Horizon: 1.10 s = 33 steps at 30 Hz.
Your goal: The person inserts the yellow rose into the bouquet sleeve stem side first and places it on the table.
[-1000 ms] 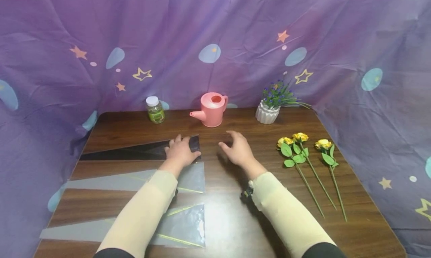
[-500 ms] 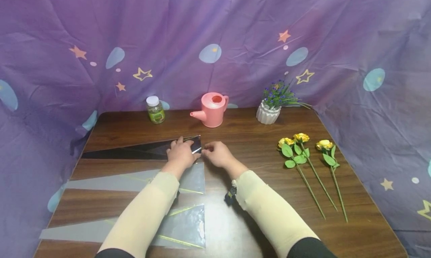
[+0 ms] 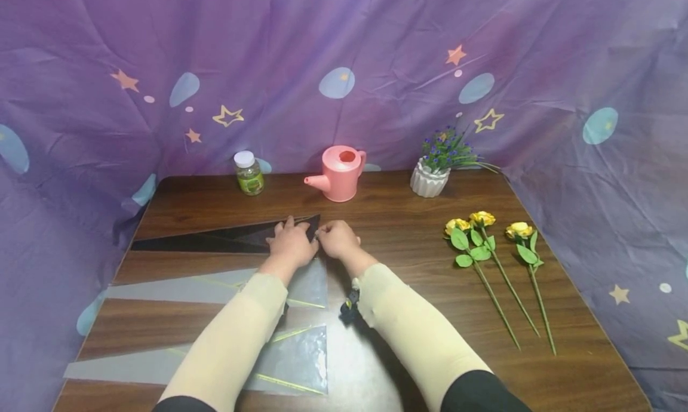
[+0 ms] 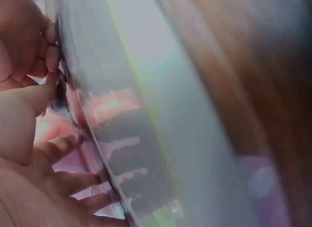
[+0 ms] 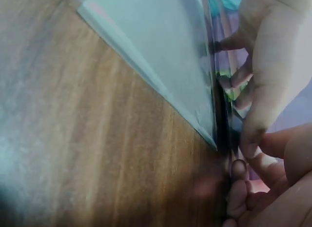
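White-lidded jar [image 3: 249, 178], pink watering can [image 3: 341, 182] and white-potted purple flowers [image 3: 444, 150] along the far edge of the surface [image 3: 387, 218]; three yellow roses [image 3: 482, 219] at right; purple star-patterned cloth [image 3: 269, 42] behind.

Wooden table [image 3: 405, 224] | dark sheet [image 3: 215, 240] | grey sheets [image 3: 183, 288] | jar [image 3: 251, 180] | watering can [image 3: 342, 176] | potted plant [image 3: 429, 181] | roses [image 3: 482, 219]

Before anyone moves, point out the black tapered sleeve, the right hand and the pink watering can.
Black tapered sleeve [image 3: 228, 239]: head view, on the panel beside the fingers.
Right hand [image 3: 337, 239]: head view, on its back.
Pink watering can [image 3: 341, 182]: head view, on its body.
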Tool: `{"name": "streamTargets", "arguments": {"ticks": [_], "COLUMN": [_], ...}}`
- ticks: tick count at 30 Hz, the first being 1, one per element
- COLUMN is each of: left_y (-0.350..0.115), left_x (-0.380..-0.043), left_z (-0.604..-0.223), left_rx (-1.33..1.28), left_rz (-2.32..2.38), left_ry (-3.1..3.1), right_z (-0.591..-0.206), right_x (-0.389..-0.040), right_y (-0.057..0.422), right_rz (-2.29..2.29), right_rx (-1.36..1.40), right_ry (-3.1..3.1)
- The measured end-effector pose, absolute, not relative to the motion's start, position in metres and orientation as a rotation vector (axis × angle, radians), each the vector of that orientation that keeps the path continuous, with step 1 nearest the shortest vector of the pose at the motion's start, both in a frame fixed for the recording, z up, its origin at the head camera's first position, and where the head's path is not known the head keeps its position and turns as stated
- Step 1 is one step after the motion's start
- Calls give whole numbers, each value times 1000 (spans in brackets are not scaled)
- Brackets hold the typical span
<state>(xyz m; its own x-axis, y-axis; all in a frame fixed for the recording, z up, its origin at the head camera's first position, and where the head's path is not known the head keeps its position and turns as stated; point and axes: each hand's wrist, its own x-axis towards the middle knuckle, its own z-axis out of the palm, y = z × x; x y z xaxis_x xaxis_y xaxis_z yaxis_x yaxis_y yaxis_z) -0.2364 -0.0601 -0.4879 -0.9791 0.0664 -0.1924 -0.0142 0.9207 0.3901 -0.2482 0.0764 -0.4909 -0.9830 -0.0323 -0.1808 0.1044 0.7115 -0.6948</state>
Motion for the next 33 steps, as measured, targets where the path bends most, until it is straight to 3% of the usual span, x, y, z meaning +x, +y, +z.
{"name": "streamTargets", "arguments": {"ticks": [20, 33], "left_y": [-60, -38], "left_x": [-239, -249], "left_z": [-461, -468], "left_rx": [-127, -250], "left_rz": [1310, 1145], "left_ry": [2773, 2887], "right_z": [-497, -500], "right_x": [-250, -244], "right_y": [94, 94], "right_rz": [-1533, -1631], "right_rx": [94, 145], "right_ry": [2637, 2668]}}
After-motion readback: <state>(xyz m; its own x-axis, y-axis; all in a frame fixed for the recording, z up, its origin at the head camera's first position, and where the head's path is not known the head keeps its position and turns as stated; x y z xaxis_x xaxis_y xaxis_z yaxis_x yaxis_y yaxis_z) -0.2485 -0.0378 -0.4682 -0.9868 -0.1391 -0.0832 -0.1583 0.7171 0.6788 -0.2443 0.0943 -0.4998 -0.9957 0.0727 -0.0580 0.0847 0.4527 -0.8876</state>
